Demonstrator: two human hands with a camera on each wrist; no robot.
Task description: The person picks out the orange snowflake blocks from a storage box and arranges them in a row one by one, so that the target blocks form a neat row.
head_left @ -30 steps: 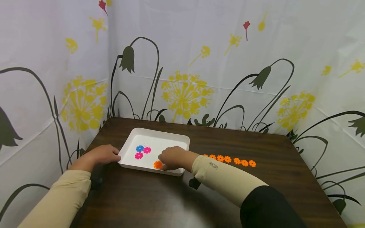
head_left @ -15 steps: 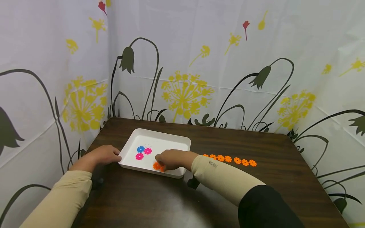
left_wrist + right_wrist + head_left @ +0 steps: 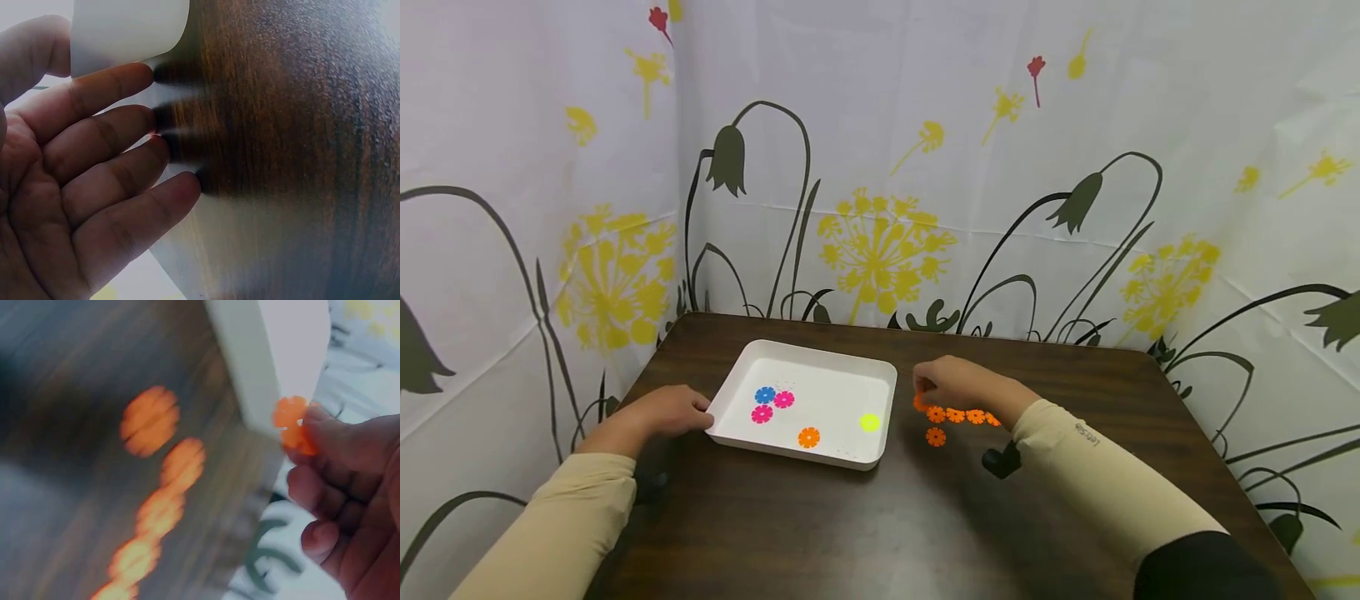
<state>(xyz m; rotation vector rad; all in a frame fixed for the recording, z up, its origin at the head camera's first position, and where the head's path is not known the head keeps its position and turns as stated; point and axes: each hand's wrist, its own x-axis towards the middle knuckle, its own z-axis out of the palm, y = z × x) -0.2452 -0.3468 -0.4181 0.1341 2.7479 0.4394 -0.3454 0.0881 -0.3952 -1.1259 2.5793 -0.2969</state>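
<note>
A white tray [image 3: 850,387] sits on the table, and my left hand [image 3: 666,410] holds its left edge between thumb and fingers. In the left wrist view the fingers [image 3: 119,181] extend under the tray's corner with their tips at the tabletop. My right hand [image 3: 962,387] is just right of the tray and pinches an orange notched disc [image 3: 290,422] between thumb and forefinger. Inside the tray lie a blue disc [image 3: 765,395], two pink discs [image 3: 784,400], one orange disc [image 3: 808,437] and a yellow-green disc [image 3: 870,422].
On the dark wooden table [image 3: 820,533], a row of orange discs [image 3: 975,417] runs below my right hand, partly covered by it. One single orange disc [image 3: 936,437] lies in front of the row. A flower-printed curtain [image 3: 865,125] hangs behind the table.
My right hand has left the tray and moved right with an orange disc. The yellow-green disc now shows in the tray, and a single orange disc shows by the row. Left hand stays put.
</note>
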